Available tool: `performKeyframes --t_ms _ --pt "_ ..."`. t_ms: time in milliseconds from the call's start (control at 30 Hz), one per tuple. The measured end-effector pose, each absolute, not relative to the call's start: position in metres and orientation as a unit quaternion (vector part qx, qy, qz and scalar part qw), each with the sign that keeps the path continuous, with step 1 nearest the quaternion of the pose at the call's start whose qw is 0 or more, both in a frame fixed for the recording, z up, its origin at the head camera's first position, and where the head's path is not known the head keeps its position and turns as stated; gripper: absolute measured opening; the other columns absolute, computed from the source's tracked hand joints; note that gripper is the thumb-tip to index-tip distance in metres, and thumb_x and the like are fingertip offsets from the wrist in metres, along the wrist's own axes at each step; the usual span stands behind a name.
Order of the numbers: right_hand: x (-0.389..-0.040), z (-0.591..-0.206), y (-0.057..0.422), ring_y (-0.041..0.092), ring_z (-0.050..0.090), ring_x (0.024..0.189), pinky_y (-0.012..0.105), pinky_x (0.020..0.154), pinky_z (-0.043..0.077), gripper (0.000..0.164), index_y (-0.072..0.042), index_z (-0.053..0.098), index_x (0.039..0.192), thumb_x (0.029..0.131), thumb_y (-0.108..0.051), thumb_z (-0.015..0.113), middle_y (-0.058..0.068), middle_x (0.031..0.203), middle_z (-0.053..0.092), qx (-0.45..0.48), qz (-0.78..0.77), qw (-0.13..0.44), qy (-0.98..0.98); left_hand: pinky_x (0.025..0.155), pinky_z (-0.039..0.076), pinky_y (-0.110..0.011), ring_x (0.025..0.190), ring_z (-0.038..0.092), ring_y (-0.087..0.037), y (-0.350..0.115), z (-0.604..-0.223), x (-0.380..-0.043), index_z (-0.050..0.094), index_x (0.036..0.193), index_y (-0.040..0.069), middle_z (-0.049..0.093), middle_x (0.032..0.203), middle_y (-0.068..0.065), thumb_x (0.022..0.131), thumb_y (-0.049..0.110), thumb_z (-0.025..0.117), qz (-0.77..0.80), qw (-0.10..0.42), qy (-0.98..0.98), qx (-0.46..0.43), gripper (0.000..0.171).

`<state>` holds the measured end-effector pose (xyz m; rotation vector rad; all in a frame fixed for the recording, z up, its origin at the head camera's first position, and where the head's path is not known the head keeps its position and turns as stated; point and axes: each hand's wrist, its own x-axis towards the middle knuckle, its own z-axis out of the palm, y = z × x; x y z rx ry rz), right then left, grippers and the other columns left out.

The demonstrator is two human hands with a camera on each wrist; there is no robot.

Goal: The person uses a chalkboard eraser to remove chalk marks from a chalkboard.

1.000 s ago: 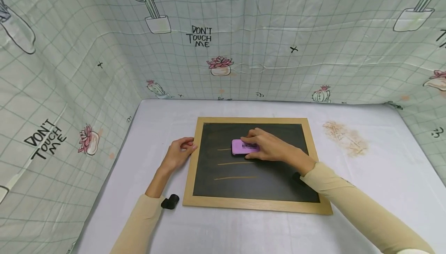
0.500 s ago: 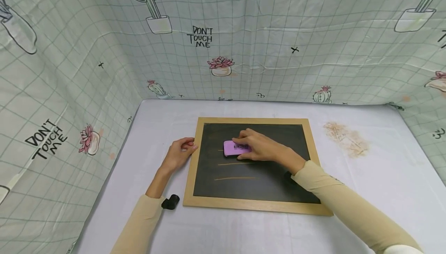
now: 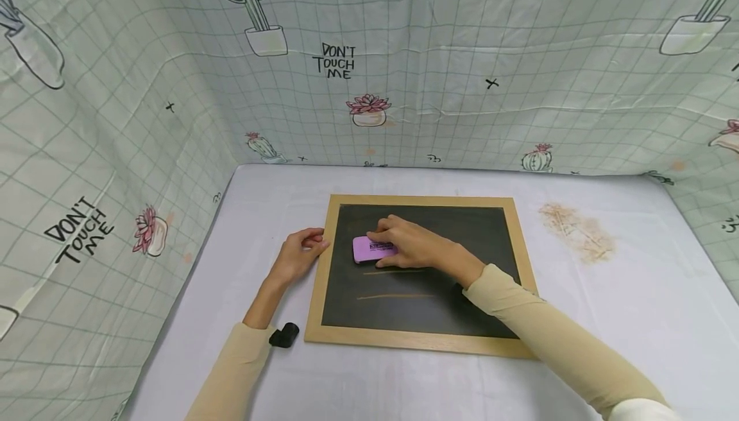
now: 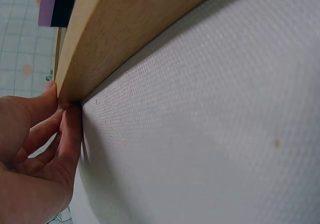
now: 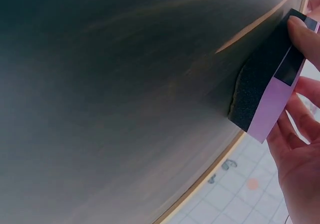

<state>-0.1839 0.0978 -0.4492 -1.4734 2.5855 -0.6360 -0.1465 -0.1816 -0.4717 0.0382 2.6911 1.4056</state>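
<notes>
A chalkboard point(image 3: 424, 201) with a light wooden frame lies flat on the white cloth. My right hand point(image 3: 418, 242) grips a purple chalkboard eraser point(image 3: 365, 250), thumb and fingers on its opposite long sides. Its dark felt faces the board in the right wrist view, close to an orange chalk line point(image 5: 255, 23). Two orange lines show below the eraser in the head view, the upper one point(image 3: 404, 271) partly beside the thumb. At the frame's left edge, my left hand point(image 3: 297, 255) pinches the wood, with the thumb on top and fingers against the outer side in the left wrist view.
Brownish dust point(image 3: 577, 231) is smeared on the white cloth right of the board. A black wrist device point(image 3: 284, 335) sits at the left cuff. Grid-patterned curtains point(image 3: 439, 68) with cactus drawings enclose the back and sides.
My right hand has slid the eraser leftward across the board, and the topmost orange line that showed beside it no longer shows. The left hand stays at the frame.
</notes>
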Motion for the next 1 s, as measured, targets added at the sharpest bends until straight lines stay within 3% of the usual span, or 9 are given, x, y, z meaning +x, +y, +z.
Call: performKeyframes --t_ms 333,1000 --pt "-0.182 -0.447 0.095 0.022 0.055 0.099 0.035 0.086 0.051 0.059 0.001 0.064 0.136 0.09 -0.03 0.082 0.011 0.112 0.063 -0.481 -0.187 0.056 0.855 0.082 0.05 -0.03 0.1 0.066 -0.033 -0.181 -0.472 -0.147 0.062 0.129 -0.013 0.068 0.11 -0.023 0.099 0.008 0.07 0.459 0.05 0.887 0.022 0.037" --pt "-0.179 -0.447 0.133 0.022 0.054 0.098 0.036 0.084 0.05 0.059 0.002 0.064 0.137 0.09 -0.028 0.083 0.011 0.111 0.063 -0.463 -0.178 0.05 0.867 0.086 0.051 -0.038 0.102 0.065 -0.033 -0.181 -0.47 -0.146 0.062 0.13 -0.012 0.068 0.112 -0.022 0.099 0.01 0.069 0.458 0.05 0.887 0.014 0.038"
